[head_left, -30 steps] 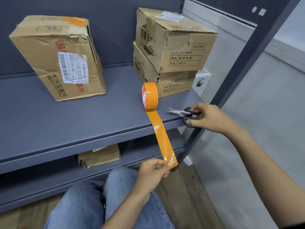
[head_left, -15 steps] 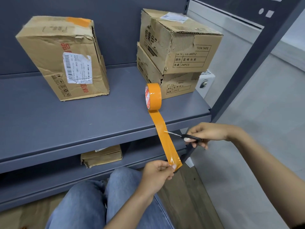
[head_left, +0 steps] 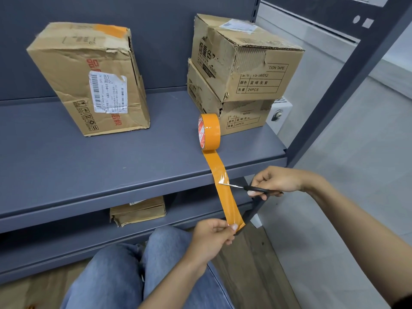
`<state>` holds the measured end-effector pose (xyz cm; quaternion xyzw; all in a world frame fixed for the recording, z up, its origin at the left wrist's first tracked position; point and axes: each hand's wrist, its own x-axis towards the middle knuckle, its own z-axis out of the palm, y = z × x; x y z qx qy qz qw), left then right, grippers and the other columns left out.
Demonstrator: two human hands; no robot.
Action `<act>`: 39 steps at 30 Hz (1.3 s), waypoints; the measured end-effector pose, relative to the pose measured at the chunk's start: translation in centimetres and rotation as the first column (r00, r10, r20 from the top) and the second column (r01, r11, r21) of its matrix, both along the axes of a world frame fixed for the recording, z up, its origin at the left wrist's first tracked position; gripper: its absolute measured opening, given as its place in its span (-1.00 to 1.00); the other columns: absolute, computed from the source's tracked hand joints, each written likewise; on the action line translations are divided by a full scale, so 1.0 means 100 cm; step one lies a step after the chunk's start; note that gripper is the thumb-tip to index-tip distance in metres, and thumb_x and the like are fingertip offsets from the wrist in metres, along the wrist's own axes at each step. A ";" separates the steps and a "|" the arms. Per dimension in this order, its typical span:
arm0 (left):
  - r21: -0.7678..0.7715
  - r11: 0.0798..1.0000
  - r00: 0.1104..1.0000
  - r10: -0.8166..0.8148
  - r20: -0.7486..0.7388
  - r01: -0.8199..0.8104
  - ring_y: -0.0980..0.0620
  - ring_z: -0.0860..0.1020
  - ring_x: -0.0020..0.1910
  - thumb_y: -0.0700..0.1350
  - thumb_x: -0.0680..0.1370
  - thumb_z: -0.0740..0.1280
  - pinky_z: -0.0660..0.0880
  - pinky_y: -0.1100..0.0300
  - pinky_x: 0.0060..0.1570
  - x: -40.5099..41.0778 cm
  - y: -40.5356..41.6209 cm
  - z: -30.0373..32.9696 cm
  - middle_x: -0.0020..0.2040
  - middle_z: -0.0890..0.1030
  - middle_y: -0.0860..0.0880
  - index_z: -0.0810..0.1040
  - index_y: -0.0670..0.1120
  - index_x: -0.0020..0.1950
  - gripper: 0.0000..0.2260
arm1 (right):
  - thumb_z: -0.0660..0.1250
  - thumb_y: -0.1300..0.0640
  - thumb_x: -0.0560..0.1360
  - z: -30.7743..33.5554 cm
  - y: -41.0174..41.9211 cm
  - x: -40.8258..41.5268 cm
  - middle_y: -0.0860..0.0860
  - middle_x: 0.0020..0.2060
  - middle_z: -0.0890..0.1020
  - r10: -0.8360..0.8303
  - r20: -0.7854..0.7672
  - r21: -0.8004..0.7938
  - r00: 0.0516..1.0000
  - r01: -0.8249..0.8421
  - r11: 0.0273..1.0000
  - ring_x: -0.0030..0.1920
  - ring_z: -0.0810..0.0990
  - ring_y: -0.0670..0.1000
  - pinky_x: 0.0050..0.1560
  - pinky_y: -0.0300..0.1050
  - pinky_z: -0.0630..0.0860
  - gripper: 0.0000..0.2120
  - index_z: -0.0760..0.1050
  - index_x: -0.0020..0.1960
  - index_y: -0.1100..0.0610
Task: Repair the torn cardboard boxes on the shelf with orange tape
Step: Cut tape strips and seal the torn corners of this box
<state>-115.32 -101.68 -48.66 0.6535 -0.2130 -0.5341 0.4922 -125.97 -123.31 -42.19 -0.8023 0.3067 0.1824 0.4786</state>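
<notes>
The grey shelf (head_left: 111, 166) carried it all: a crumpled box (head_left: 89, 79) at the left with an orange patch already on top, and two stacked boxes (head_left: 240, 70) at the right, torn along their front edges. Just in front of that stack stood the orange tape roll (head_left: 209, 131) on edge, its strip (head_left: 223, 188) drawn taut over the shelf lip. The left hand (head_left: 209, 239) pinched the strip's free end between thumb and fingertips; the right hand (head_left: 278, 180) was curled through the scissors (head_left: 247, 188), blades biting the strip's right edge. The danger, as I judged it: slacken that pinch and the cut piece would fold and stick to itself, or the roll would get tugged off the shelf.
</notes>
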 end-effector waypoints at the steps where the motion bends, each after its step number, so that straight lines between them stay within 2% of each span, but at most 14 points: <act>1: 0.004 1.000 1.000 0.000 -0.001 0.000 0.17 0.58 -0.30 -0.14 0.51 0.42 0.54 0.35 -0.15 0.000 0.000 0.000 -0.31 0.64 0.02 0.63 -0.14 -0.11 -0.93 | 0.46 -0.28 0.30 0.000 0.000 0.000 0.07 -0.36 0.55 0.005 0.000 -0.013 1.000 -0.005 1.000 -0.48 0.33 -0.08 -0.43 -0.28 0.29 -0.43 0.56 -0.16 0.27; 8: 0.022 1.000 0.999 -0.004 -0.032 0.005 0.13 0.58 -0.29 -0.16 0.51 0.43 0.56 0.31 -0.12 0.008 0.002 -0.002 -0.29 0.64 -0.02 0.65 -0.16 -0.10 -0.93 | 0.46 -0.13 0.41 0.000 0.000 -0.002 -0.02 -0.46 0.52 0.050 0.050 -0.104 0.997 -0.045 0.994 -0.51 0.32 -0.13 -0.36 -0.32 0.33 -0.58 0.54 -0.24 0.26; 11: 0.040 0.998 0.998 -0.054 -0.034 0.056 0.18 0.56 -0.35 -0.17 0.50 0.44 0.51 0.37 -0.22 0.009 0.007 -0.004 -0.32 0.63 -0.01 0.63 -0.15 -0.15 -0.93 | 0.44 0.03 0.49 -0.003 0.001 -0.005 -0.10 -0.47 0.56 0.074 0.013 -0.152 0.997 -0.071 0.986 -0.45 0.41 -0.16 -0.27 -0.30 0.35 -0.72 0.58 -0.20 0.26; 14: 0.036 0.993 0.993 -0.112 -0.038 0.113 0.21 0.53 -0.42 -0.20 0.50 0.43 0.47 0.40 -0.27 0.004 0.014 -0.006 -0.33 0.60 -0.03 0.59 -0.16 -0.17 -0.92 | 0.47 -0.14 0.43 -0.010 0.007 -0.009 -0.06 -0.40 0.54 0.064 -0.067 -0.123 0.996 -0.072 0.990 -0.32 0.46 -0.06 -0.26 -0.21 0.40 -0.66 0.57 -0.14 0.15; 16: 0.021 0.994 0.994 -0.111 -0.023 0.111 0.23 0.52 -0.43 -0.23 0.50 0.42 0.47 0.40 -0.27 0.003 0.017 -0.007 -0.31 0.59 -0.05 0.57 -0.19 -0.15 -0.93 | 0.44 -0.30 0.32 -0.010 0.009 -0.013 -0.02 -0.33 0.46 0.028 -0.038 -0.125 0.999 -0.032 0.992 -0.28 0.43 -0.03 -0.26 -0.17 0.42 -0.56 0.52 -0.12 0.07; 19: -0.019 0.994 0.994 -0.105 0.014 0.106 0.24 0.53 -0.43 -0.25 0.50 0.42 0.46 0.41 -0.27 0.006 0.020 -0.003 -0.30 0.58 -0.04 0.56 -0.21 -0.10 -0.94 | 0.42 -0.35 0.25 0.003 0.009 -0.020 -0.05 -0.32 0.46 -0.005 0.042 -0.172 0.999 0.012 0.985 -0.29 0.40 -0.10 -0.22 -0.19 0.35 -0.54 0.58 -0.11 0.01; 22: -0.074 0.995 0.997 -0.071 0.041 0.074 0.22 0.54 -0.39 -0.23 0.49 0.43 0.46 0.39 -0.24 0.013 0.021 0.003 -0.30 0.59 -0.01 0.57 -0.17 -0.13 -0.94 | 0.45 -0.29 0.35 0.020 0.009 -0.023 -0.10 -0.33 0.55 -0.056 0.148 -0.287 0.987 0.097 0.953 -0.33 0.42 -0.14 -0.21 -0.21 0.32 -0.64 0.63 -0.06 -0.04; 26: -0.169 0.985 0.995 -0.009 0.097 0.025 0.16 0.55 -0.29 -0.20 0.48 0.45 0.47 0.36 -0.20 0.019 0.019 0.015 -0.32 0.60 0.05 0.60 -0.11 -0.16 -0.95 | 0.43 -0.07 0.47 0.034 0.005 -0.010 -0.04 -0.17 0.64 -0.231 0.286 -0.503 0.930 0.350 0.790 -0.18 0.56 -0.05 -0.13 -0.13 0.47 -0.78 0.63 0.05 0.00; 30: -0.301 0.954 0.992 0.025 0.121 0.012 0.14 0.56 -0.24 -0.19 0.47 0.47 0.49 0.33 -0.17 0.023 0.018 0.033 -0.30 0.62 0.06 0.62 -0.09 -0.19 -0.93 | 0.41 -0.04 0.45 0.035 -0.005 0.016 -0.01 -0.11 0.64 -0.295 0.172 -0.624 0.940 0.336 0.706 -0.10 0.56 0.03 -0.17 -0.11 0.47 -0.70 0.59 0.13 0.05; 32: -0.372 0.928 0.992 0.034 0.125 0.016 0.11 0.58 -0.20 -0.09 0.42 0.50 0.52 0.29 -0.13 0.026 0.019 0.043 -0.24 0.66 0.00 0.65 -0.04 -0.18 -0.94 | 0.43 -0.04 0.45 0.031 -0.011 0.028 0.03 0.05 0.65 -0.327 0.140 -0.613 0.935 0.341 0.713 0.03 0.57 0.06 -0.02 -0.09 0.49 -0.61 0.56 0.22 0.08; 34: -0.426 0.905 0.986 0.063 0.152 0.008 0.12 0.59 -0.21 -0.11 0.42 0.50 0.52 0.29 -0.14 0.032 0.019 0.051 -0.22 0.67 0.01 0.66 0.05 -0.21 -0.94 | 0.46 -0.02 0.45 0.028 -0.018 0.036 0.05 0.21 0.60 -0.357 0.133 -0.606 0.924 0.361 0.709 0.19 0.54 0.09 0.13 -0.08 0.45 -0.50 0.49 0.34 0.12; 36: -0.459 0.888 0.973 0.120 0.198 -0.016 0.15 0.58 -0.24 -0.18 0.45 0.49 0.49 0.33 -0.18 0.039 0.020 0.057 -0.24 0.66 0.02 0.65 0.01 -0.22 -0.90 | 0.46 0.00 0.46 0.027 -0.023 0.041 0.05 0.27 0.57 -0.382 0.137 -0.594 0.914 0.385 0.707 0.25 0.52 0.09 0.14 -0.12 0.42 -0.45 0.45 0.39 0.13; 37: -0.474 0.880 0.967 0.140 0.211 -0.023 0.14 0.57 -0.25 -0.16 0.43 0.50 0.48 0.33 -0.18 0.042 0.020 0.061 -0.24 0.65 0.01 0.64 -0.03 -0.19 -0.93 | 0.46 0.01 0.46 0.026 -0.025 0.042 0.04 0.27 0.57 -0.389 0.123 -0.595 0.913 0.382 0.707 0.25 0.52 0.08 0.11 -0.14 0.41 -0.46 0.44 0.39 0.12; 39: -0.499 0.866 0.952 0.178 0.247 -0.033 0.12 0.58 -0.24 -0.10 0.40 0.50 0.48 0.34 -0.17 0.048 0.019 0.065 -0.23 0.66 -0.01 0.62 -0.10 -0.15 -0.88 | 0.45 0.03 0.47 0.026 -0.024 0.043 0.05 0.24 0.58 -0.371 0.085 -0.641 0.925 0.336 0.690 0.22 0.53 0.09 0.08 -0.14 0.42 -0.51 0.47 0.37 0.11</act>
